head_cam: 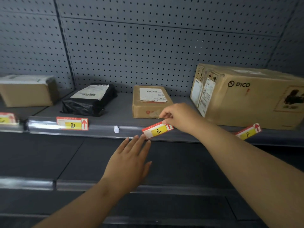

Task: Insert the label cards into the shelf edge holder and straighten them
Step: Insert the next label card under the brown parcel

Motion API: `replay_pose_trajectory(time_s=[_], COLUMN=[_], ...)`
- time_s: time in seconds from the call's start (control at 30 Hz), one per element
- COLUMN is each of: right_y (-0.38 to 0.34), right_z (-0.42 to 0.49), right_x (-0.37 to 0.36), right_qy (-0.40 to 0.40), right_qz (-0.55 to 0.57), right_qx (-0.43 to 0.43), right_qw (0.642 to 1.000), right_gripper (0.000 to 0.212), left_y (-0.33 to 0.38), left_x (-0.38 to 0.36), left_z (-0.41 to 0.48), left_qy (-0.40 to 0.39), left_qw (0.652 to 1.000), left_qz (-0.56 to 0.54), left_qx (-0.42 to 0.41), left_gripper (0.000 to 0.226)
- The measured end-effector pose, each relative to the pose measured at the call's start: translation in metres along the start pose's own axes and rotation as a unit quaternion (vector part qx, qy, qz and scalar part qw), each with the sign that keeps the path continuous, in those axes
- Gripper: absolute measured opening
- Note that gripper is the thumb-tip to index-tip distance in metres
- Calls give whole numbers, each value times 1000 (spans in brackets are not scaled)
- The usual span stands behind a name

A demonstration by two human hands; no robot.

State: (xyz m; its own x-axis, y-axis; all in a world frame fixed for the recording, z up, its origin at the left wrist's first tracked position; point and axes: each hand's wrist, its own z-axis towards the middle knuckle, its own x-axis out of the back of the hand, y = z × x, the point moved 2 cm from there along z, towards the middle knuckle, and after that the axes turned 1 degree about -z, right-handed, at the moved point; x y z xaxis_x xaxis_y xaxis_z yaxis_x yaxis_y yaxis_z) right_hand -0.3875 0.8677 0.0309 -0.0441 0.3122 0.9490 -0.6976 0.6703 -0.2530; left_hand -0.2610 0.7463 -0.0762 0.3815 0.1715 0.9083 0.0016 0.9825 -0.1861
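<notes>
Right hand [179, 117]: I see its fingers [165, 114] pinching the right end of the tilted red-and-yellow "E" label card [158, 131].
Left hand [130, 162]: fingers straight, loosely together, tips touching the card's lower-left corner.

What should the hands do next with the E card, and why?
Probably the right hand should lower the raised end of the E card it pinches until it sits level in the shelf edge holder, like the D card. It slants up rightward, and the left hand touches its low corner.

Grey pegboard wall [148, 46] (dim light)
</notes>
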Motion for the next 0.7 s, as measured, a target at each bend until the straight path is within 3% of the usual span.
replay_pose_trajectory(time_s=[0.7], right_y=[11], right_z=[-4], right_x=[-11], right_qy=[63], right_qz=[70], right_qx=[-50], right_qw=[994], right_gripper=[14], left_y=[-13], left_x=[-18], left_z=[2], left_qy=[6], left_qw=[999], left_qz=[7], left_qx=[-32], left_gripper=[59])
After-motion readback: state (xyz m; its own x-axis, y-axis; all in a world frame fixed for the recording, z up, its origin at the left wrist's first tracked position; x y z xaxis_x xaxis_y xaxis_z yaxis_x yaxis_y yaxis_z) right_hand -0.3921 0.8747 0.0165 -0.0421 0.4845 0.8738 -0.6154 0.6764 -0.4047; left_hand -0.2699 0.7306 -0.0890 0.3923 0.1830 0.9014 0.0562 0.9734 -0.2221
